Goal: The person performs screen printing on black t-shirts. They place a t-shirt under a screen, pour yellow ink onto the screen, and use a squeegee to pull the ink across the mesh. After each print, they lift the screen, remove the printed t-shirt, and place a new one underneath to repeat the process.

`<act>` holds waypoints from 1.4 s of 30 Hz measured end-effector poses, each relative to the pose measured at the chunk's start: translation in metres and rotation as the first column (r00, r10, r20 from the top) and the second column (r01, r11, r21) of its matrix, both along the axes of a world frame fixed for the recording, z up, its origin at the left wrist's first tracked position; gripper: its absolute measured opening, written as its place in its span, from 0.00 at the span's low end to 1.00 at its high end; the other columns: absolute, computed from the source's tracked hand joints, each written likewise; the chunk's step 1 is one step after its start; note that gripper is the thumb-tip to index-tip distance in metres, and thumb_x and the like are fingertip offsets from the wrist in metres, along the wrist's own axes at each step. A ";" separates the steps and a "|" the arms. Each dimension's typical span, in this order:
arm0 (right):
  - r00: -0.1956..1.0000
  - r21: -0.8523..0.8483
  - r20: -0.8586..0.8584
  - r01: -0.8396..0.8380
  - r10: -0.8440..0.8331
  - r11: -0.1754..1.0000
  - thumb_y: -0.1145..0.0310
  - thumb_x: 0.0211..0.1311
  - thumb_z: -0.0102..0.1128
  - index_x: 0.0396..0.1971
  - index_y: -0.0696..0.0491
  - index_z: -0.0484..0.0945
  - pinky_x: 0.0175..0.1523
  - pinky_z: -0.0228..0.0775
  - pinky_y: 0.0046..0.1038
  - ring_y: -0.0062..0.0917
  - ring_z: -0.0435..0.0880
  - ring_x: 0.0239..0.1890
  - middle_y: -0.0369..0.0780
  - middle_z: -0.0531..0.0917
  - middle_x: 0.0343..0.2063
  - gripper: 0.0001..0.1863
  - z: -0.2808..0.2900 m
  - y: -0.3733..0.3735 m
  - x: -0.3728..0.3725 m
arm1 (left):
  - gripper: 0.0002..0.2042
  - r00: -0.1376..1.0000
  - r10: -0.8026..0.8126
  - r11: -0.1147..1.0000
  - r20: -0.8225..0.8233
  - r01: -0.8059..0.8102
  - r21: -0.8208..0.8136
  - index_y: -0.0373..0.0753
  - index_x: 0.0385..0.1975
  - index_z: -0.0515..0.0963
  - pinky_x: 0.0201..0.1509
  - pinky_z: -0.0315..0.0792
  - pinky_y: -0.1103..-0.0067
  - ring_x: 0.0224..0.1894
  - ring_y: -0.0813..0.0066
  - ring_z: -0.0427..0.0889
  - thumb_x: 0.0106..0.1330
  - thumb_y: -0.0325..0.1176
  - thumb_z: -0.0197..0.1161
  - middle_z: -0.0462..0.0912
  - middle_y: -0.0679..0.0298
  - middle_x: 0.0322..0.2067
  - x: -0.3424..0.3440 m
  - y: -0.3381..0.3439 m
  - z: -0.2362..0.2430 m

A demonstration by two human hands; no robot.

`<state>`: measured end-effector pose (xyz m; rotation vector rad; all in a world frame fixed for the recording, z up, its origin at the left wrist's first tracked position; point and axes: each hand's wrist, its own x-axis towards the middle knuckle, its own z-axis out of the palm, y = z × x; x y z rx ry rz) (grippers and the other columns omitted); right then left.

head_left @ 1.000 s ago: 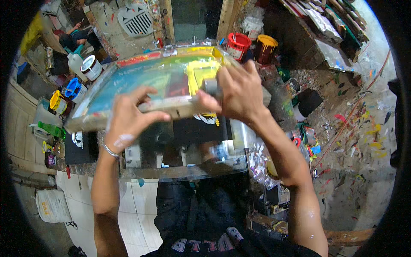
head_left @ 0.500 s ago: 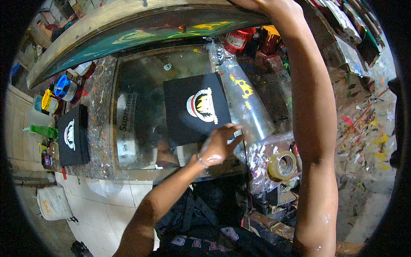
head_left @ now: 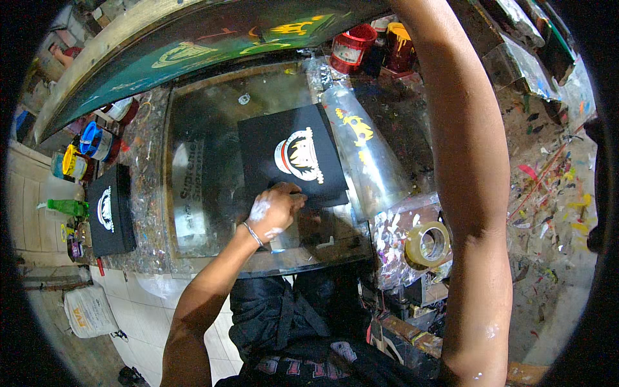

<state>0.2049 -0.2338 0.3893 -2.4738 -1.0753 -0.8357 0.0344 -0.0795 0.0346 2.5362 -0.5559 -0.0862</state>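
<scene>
My left hand (head_left: 277, 209) has curled fingers gripping the lower edge of a black fabric piece (head_left: 258, 151), printed with a white, red and yellow emblem, lying on a glass-topped board (head_left: 200, 109). Beside the fabric lies a clear sheet (head_left: 380, 174) with a yellow print. My right arm (head_left: 471, 193) reaches up the right side to a raised, paint-stained screen frame (head_left: 116, 45); its hand is beyond the top edge. A stack of similar black printed pieces (head_left: 119, 229) sits at the left.
Paint pots (head_left: 97, 138) line the left; more (head_left: 348, 55) stand at the back right. A green bottle (head_left: 68, 206) is at the left, a tape roll (head_left: 427, 244) at the right. Boards (head_left: 522, 58) lean at upper right. A person's hand (head_left: 63, 57) shows at upper left.
The screen frame has been lifted up and back, exposing the fabric. My left hand left the frame, came down to the fabric and moved left along its lower edge, gripping it.
</scene>
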 end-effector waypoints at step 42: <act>0.998 0.028 -0.062 0.024 -0.022 0.999 0.51 0.74 0.55 0.32 0.66 0.79 0.40 0.69 0.39 0.35 0.77 0.27 0.52 0.81 0.25 0.27 -0.013 0.003 0.036 | 0.31 0.843 0.370 0.914 0.390 -0.256 -0.314 0.29 0.65 0.71 0.79 0.55 0.60 0.74 0.47 0.63 0.72 0.49 0.59 0.68 0.43 0.69 -0.058 0.044 0.025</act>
